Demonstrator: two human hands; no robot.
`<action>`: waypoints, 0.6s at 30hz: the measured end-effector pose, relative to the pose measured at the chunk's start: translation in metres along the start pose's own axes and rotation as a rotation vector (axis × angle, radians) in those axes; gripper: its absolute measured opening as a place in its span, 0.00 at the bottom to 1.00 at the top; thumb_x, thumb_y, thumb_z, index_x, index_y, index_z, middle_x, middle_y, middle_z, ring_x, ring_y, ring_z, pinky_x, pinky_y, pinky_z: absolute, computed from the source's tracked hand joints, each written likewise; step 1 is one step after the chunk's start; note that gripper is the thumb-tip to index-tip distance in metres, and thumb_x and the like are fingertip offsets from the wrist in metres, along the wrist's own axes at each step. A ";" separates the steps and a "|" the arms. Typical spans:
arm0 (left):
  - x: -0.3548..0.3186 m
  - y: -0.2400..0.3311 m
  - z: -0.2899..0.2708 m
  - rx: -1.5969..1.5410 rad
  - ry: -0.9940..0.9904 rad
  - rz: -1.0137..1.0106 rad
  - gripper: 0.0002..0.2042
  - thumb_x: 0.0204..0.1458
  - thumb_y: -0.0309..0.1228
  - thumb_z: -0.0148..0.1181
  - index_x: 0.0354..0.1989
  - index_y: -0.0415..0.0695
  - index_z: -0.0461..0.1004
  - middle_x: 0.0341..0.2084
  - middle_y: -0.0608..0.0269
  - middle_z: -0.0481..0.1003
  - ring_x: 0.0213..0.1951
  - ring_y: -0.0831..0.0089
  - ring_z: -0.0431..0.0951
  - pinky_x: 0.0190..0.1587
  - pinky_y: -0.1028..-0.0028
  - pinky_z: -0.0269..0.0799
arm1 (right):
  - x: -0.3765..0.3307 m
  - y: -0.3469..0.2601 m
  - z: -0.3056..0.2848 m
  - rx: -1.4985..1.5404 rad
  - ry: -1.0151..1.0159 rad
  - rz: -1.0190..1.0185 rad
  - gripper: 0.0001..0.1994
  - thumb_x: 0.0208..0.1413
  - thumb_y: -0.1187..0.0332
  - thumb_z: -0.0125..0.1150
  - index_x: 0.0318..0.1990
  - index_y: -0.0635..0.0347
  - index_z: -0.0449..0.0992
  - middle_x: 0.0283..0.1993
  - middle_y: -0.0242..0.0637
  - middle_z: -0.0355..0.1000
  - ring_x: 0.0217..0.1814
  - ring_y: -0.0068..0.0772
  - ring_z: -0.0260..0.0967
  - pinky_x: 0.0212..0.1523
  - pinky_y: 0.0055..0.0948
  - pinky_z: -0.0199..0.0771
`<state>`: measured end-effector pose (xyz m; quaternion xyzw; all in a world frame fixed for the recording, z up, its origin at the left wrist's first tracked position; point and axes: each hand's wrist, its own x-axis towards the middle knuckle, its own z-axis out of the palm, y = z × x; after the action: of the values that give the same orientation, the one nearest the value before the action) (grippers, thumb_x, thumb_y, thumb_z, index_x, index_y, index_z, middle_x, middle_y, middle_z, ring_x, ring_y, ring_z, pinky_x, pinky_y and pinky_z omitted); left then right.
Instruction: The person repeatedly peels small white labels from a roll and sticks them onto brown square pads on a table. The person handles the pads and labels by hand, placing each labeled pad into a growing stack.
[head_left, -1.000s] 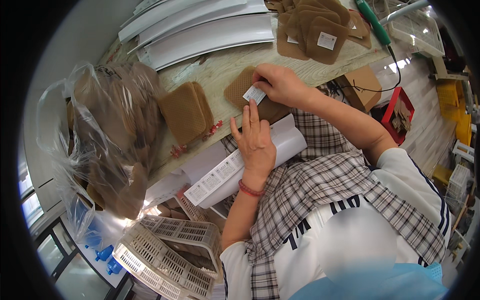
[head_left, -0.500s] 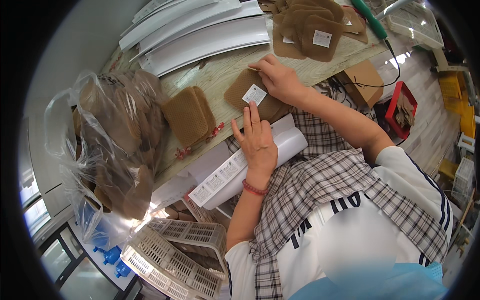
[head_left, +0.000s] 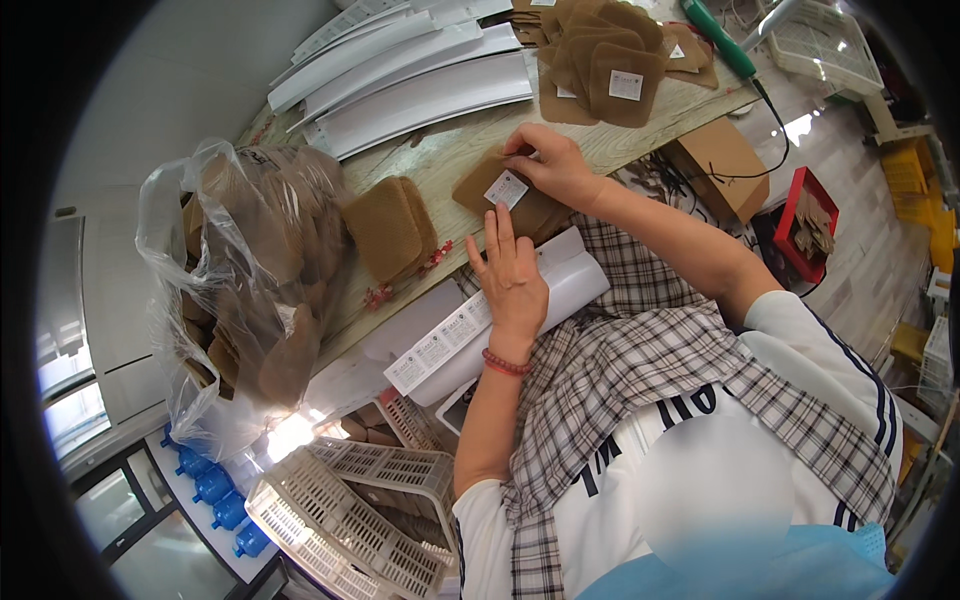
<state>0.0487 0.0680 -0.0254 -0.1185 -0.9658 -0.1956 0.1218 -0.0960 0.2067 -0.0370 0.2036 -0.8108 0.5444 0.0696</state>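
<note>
- Brown flat pad (head_left: 480, 185) lies on the wooden surface (head_left: 440, 165), near its front edge, with a small white label (head_left: 506, 188) on top.
- right hand (head_left: 550, 165) rests on the pad, fingers curled together and pressing at the label's upper edge.
- left hand (head_left: 512, 280) lies flat and open, fingers spread, on a roll of white label sheet (head_left: 470, 335) just below the pad; fingertips reach toward the label, contact unclear.
- red bead bracelet (head_left: 508, 364) on left wrist.
- second stack of brown pads (head_left: 388, 228) just left of the worked pad, unlabelled.
- clear plastic bag (head_left: 240, 290) full of brown pads at far left.
- pile of labelled pads (head_left: 600, 60) at the surface's far side, well apart from the hands.
- white curved strips (head_left: 420, 75) beside that pile.
- white plastic baskets (head_left: 370, 500) below the surface.
</note>
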 end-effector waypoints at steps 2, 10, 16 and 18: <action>-0.002 -0.002 -0.001 -0.032 0.017 -0.013 0.02 0.55 0.22 0.53 0.31 0.39 0.70 0.70 0.43 0.58 0.71 0.47 0.55 0.70 0.41 0.43 | -0.003 0.005 0.003 0.335 -0.033 0.107 0.09 0.59 0.74 0.64 0.46 0.61 0.72 0.40 0.35 0.73 0.41 0.23 0.73 0.44 0.26 0.75; -0.007 -0.010 0.004 -0.094 0.002 -0.035 0.04 0.57 0.23 0.51 0.32 0.37 0.69 0.69 0.37 0.57 0.71 0.43 0.55 0.70 0.41 0.44 | 0.003 0.006 0.008 0.182 0.018 0.227 0.10 0.65 0.74 0.56 0.52 0.63 0.70 0.41 0.38 0.76 0.44 0.22 0.73 0.45 0.25 0.74; -0.002 -0.019 0.010 0.016 -0.030 -0.010 0.02 0.55 0.23 0.55 0.33 0.37 0.71 0.67 0.36 0.60 0.68 0.44 0.59 0.70 0.46 0.47 | 0.030 0.013 -0.026 0.154 0.357 0.105 0.15 0.63 0.69 0.57 0.56 0.59 0.71 0.46 0.47 0.79 0.47 0.47 0.78 0.48 0.38 0.76; 0.004 -0.017 0.008 0.017 0.031 0.021 0.02 0.55 0.24 0.55 0.33 0.38 0.71 0.63 0.38 0.64 0.65 0.45 0.62 0.68 0.47 0.50 | 0.049 0.030 -0.056 0.026 0.526 0.063 0.16 0.63 0.70 0.57 0.57 0.59 0.71 0.47 0.46 0.78 0.47 0.49 0.77 0.48 0.40 0.76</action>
<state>0.0389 0.0572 -0.0374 -0.1246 -0.9641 -0.1881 0.1397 -0.1588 0.2554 -0.0242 0.0306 -0.7637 0.5909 0.2580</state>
